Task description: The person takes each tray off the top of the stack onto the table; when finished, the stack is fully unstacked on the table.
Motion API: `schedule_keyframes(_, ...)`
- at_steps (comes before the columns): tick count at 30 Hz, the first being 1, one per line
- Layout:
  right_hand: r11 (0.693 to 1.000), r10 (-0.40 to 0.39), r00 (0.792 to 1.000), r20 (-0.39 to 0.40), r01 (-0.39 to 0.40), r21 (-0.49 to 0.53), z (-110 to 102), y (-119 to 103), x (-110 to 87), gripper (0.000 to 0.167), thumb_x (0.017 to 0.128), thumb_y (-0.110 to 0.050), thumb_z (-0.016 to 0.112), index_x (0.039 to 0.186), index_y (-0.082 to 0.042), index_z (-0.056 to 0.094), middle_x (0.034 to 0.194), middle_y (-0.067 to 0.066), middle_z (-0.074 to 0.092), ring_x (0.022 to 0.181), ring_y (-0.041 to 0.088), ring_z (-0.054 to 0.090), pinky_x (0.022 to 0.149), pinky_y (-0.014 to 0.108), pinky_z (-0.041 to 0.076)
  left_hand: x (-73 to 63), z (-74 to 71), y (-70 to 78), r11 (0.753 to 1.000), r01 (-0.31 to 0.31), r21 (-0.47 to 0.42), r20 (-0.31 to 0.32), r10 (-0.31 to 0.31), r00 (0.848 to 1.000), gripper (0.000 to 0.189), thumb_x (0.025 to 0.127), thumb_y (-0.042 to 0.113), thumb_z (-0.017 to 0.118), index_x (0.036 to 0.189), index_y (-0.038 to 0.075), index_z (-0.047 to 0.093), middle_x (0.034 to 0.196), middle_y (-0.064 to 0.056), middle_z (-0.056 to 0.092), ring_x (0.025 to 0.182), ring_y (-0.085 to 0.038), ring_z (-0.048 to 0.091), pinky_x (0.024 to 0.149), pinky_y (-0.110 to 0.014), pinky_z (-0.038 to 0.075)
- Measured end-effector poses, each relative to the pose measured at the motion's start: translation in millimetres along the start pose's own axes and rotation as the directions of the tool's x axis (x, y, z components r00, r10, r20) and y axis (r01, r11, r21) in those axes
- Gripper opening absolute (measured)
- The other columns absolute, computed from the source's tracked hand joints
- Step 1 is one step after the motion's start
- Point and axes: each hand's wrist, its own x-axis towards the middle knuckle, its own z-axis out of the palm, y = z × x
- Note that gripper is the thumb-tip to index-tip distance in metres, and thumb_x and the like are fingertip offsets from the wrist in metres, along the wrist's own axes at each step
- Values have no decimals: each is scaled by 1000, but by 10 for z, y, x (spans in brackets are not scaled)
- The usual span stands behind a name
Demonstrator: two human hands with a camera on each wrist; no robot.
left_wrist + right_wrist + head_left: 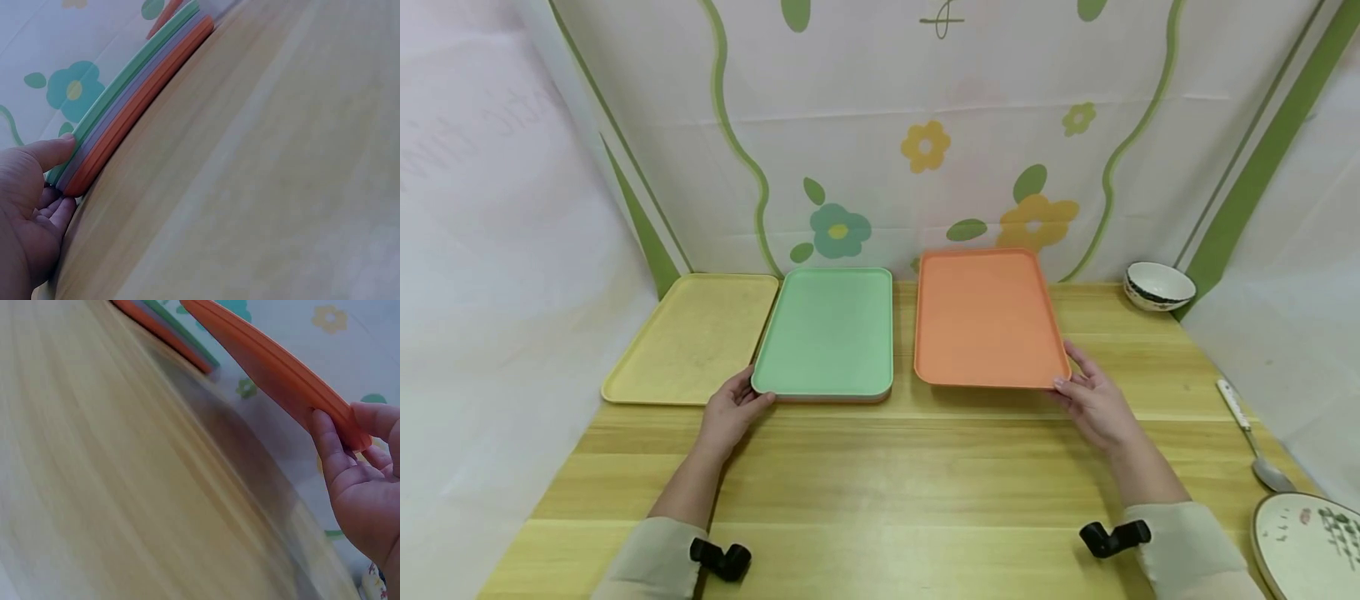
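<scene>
A stack of trays sits at the table's back middle: a green tray on top, then a purple tray and an orange one below. My left hand grips the stack's near left corner, thumb against the green rim and fingertips low at the bottom edge. To the right, another orange tray is raised off the table, its near right corner pinched in my right hand. In the right wrist view a thumb is on top and a finger supports the underside.
Left of the stack lies a yellow tray. A patterned bowl stands at the back right corner. Along the right side lie a spoon with a white handle and a round decorated plate. A flowered cloth hangs behind the table.
</scene>
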Motion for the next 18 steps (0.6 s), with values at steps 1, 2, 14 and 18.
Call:
schedule_keyframes(1, 1000, 9, 1000, 5, -9, -10, -28, 10, 0, 80, 98, 11, 43, 157, -5, -10, 120, 0, 67, 102, 12, 68, 87, 22, 58, -1, -2, 0, 1000, 0, 1, 0, 0, 1000, 77, 94, 13, 66, 156, 2, 20, 157, -25, 29, 146, -32, 31, 118, -41, 31)
schedule_keyframes(2, 1000, 17, 1000, 11, -17, -14, -55, 22, 3, 80, 98, 11, 43, 157, -5, -9, 120, 0, 67, 102, 12, 68, 87, 22, 58, -2, -3, -1, 1000, -1, 0, 0, 1, 1000, 77, 94, 13, 66, 156, 2, 20, 157, -25, 28, 146, -32, 31, 118, -41, 31)
schedule_keyframes(14, 996, 73, 995, 64, -70, -51, -248, 166, 85, 79, 99, 9, 43, 156, -4, -9, 121, 0, 67, 105, 12, 68, 89, 23, 58, 5, -8, -2, 1000, -19, -12, 3, 19, 1000, 76, 94, 12, 66, 155, 1, 21, 157, -25, 29, 146, -32, 31, 118, -41, 31)
schedule_keyframes(18, 992, 100, 993, 61, -95, -83, -259, 202, 133, 79, 100, 8, 44, 156, -2, -10, 122, -2, 66, 106, 11, 67, 89, 23, 58, 5, -10, -17, 1000, -16, -11, 6, 16, 1000, 77, 94, 13, 66, 155, 2, 21, 157, -25, 29, 146, -31, 31, 117, -36, 32)
